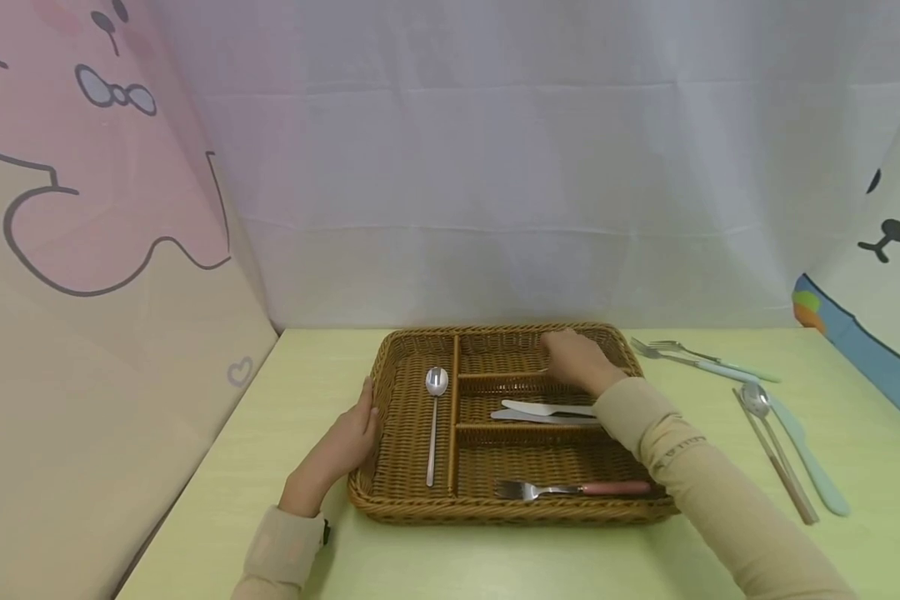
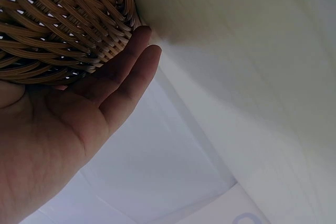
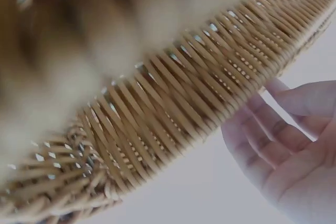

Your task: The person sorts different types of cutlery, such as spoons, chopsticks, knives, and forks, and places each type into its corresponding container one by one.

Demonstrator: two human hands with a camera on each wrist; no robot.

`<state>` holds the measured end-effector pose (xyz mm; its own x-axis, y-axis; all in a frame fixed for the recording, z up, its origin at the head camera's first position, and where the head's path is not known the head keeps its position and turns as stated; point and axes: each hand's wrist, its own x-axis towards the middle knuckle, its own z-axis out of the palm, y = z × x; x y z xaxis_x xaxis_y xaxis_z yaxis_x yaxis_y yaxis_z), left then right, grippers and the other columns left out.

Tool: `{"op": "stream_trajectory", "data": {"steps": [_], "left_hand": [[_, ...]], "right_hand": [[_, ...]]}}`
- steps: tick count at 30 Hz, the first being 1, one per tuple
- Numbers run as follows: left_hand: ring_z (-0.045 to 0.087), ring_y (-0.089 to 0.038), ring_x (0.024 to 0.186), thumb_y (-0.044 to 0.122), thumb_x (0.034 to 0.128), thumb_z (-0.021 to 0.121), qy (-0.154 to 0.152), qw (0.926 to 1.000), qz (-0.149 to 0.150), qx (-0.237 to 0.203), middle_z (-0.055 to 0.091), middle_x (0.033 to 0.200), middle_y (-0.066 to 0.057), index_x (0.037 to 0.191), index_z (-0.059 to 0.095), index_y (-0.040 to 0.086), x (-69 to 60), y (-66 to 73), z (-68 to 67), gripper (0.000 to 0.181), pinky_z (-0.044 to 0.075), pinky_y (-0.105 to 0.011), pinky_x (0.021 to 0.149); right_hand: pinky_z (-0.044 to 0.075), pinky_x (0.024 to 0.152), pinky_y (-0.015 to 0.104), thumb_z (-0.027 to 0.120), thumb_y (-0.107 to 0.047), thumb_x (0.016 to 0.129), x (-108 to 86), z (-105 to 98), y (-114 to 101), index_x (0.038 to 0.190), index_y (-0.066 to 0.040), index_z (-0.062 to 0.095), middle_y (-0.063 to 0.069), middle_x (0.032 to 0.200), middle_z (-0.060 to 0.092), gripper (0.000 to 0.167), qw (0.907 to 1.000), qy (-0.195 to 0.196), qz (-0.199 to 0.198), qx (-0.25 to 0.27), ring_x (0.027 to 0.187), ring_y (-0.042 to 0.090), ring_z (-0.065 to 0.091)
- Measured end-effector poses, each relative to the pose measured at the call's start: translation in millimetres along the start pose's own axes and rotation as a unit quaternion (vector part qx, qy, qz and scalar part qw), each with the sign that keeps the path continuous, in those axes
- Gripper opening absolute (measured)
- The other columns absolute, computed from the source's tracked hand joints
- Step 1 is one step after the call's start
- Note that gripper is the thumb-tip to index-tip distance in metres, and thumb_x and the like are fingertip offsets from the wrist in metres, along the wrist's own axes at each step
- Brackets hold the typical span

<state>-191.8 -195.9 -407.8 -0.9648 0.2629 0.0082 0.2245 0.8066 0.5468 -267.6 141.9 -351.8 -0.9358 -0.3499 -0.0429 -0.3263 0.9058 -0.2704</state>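
Observation:
A brown wicker cutlery basket point(image 1: 401, 508) with dividers lies on the table. My left hand point(image 1: 348, 442) rests against its left outer side; in the left wrist view the fingers point(image 2: 134, 72) run straight along the wicker. Over the basket's back right compartment, my right hand point(image 1: 577, 360) points down, its fingertips hidden. The right wrist view shows the palm point(image 3: 302, 177) beside the wicker, which covers the fingertips, so anything held there cannot be seen. A silver spoon point(image 1: 437, 383) lies in the left compartment. Two knives point(image 1: 543, 408) lie in the middle one, partly under the right sleeve. A pink-handled fork point(image 1: 615, 487) lies in front.
Right of the basket, two forks point(image 1: 708, 362) cross on the pale yellow table point(image 1: 435, 558). Nearer lie a spoon point(image 1: 755, 400), a slim silver-and-brown utensil point(image 1: 772, 462) and a mint-green knife point(image 1: 813, 462). A white curtain point(image 1: 450, 208) hangs behind, with printed cloth at both sides.

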Motion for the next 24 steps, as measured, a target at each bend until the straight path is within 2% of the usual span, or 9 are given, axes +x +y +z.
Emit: {"op": "stream_trajectory", "data": {"steps": [6,11,18,20,21,23,24], "left_hand": [[0.035,-0.044,0.126,0.013,0.1013,0.025,-0.007,1.0,-0.001,-0.003,0.022,0.143,-0.034,0.143,-0.007,-0.007,-0.5,0.6,-1.5,0.056,0.033,-0.054,0.102],[0.036,-0.044,0.126,0.014,0.1014,0.024,-0.009,1.0,-0.002,-0.005,0.024,0.142,-0.035,0.143,-0.008,-0.007,-0.4,-0.1,-1.1,0.056,0.033,-0.053,0.102],[0.049,-0.043,0.115,0.015,0.1016,0.024,-0.013,0.9999,-0.007,-0.004,0.025,0.141,-0.036,0.144,-0.009,-0.005,-0.2,-0.9,-0.6,0.057,0.037,-0.053,0.1],[0.048,-0.044,0.116,0.015,0.1017,0.024,-0.013,0.9999,-0.007,-0.005,0.025,0.141,-0.035,0.144,-0.009,-0.005,0.1,-1.5,-0.3,0.057,0.036,-0.053,0.1],[0.053,-0.043,0.109,0.015,0.1017,0.024,-0.014,0.9998,-0.009,-0.006,0.028,0.139,-0.036,0.144,-0.009,-0.005,0.1,-1.8,-0.2,0.057,0.038,-0.052,0.099],[0.051,-0.044,0.112,0.015,0.1017,0.024,-0.013,0.9999,-0.008,-0.007,0.028,0.14,-0.035,0.144,-0.009,-0.005,0.5,-2.4,0.0,0.057,0.038,-0.052,0.099],[0.055,-0.043,0.105,0.015,0.1017,0.024,-0.014,0.9998,-0.008,-0.007,0.029,0.139,-0.035,0.144,-0.009,-0.004,0.7,-2.7,0.1,0.057,0.039,-0.052,0.099]], "right_hand": [[0.054,0.068,0.04,0.046,0.006,0.086,-5.7,-11,5,0.105,0.003,0.06,0.021,0.102,0.064,0.025,0.9996,0.026,0.004,0.01,0.085,0.031,0.062],[0.053,0.068,0.044,0.044,0.007,0.085,-12.0,-19,15,0.104,0.004,0.06,0.021,0.099,0.064,0.025,0.999,0.044,0.008,-0.007,0.084,0.033,0.062],[0.051,0.073,0.047,0.04,0.011,0.082,-23.9,-31,34,0.103,0.007,0.06,0.024,0.1,0.063,0.03,0.9977,0.065,0.02,0.005,0.087,0.037,0.061],[0.051,0.075,0.049,0.04,0.01,0.081,-27.6,-34,40,0.104,0.007,0.06,0.026,0.102,0.062,0.03,0.9974,0.067,0.026,0.007,0.09,0.039,0.06],[0.051,0.075,0.05,0.04,0.01,0.081,-29.6,-36,43,0.104,0.007,0.06,0.026,0.103,0.062,0.031,0.9973,0.067,0.029,0.007,0.091,0.04,0.059],[0.05,0.075,0.051,0.039,0.009,0.082,-34.0,-40,50,0.106,0.008,0.059,0.027,0.104,0.061,0.031,0.9973,0.064,0.037,0.007,0.093,0.042,0.058],[0.05,0.074,0.05,0.039,0.008,0.082,-36.3,-42,53,0.107,0.009,0.059,0.028,0.105,0.061,0.032,0.9972,0.06,0.044,0.009,0.093,0.042,0.058]]}}
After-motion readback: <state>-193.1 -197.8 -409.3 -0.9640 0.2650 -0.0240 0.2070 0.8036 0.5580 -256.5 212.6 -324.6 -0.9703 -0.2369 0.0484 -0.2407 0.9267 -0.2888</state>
